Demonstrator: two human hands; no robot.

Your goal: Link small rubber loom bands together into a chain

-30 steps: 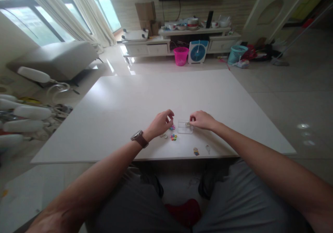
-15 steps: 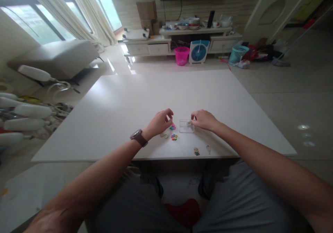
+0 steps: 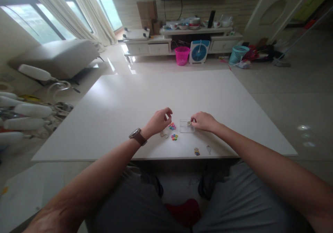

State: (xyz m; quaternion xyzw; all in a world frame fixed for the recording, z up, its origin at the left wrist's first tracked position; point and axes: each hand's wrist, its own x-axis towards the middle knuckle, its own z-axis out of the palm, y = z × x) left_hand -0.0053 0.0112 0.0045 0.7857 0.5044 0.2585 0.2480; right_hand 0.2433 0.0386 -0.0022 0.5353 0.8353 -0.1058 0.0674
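My left hand (image 3: pixel 158 121), with a watch on the wrist, hovers over the white table (image 3: pixel 130 101) with fingertips pinched together; whatever they hold is too small to make out. Just right of it lie two colourful flower-shaped charms (image 3: pixel 172 126) (image 3: pixel 174 137) and two small metal rings (image 3: pixel 164 135). My right hand (image 3: pixel 204 121) is curled with its fingertips pinching a small ring-like piece (image 3: pixel 189 123) over a small clear plastic box (image 3: pixel 186 127). Nearer the table's front edge lie a yellow cartoon figure charm (image 3: pixel 197 151) and a small clear piece (image 3: pixel 208 149).
Beyond the table stand a pink basket (image 3: pixel 181 55), a blue fan (image 3: pixel 198 51), a teal basket (image 3: pixel 237 54) and a low TV cabinet (image 3: pixel 179 39) with dishes. A grey sofa (image 3: pixel 54 58) is at the left. My knees are under the table's front edge.
My left hand has lifted slightly and shifted left, away from the charms. My right hand has stayed at the clear box, barely moving.
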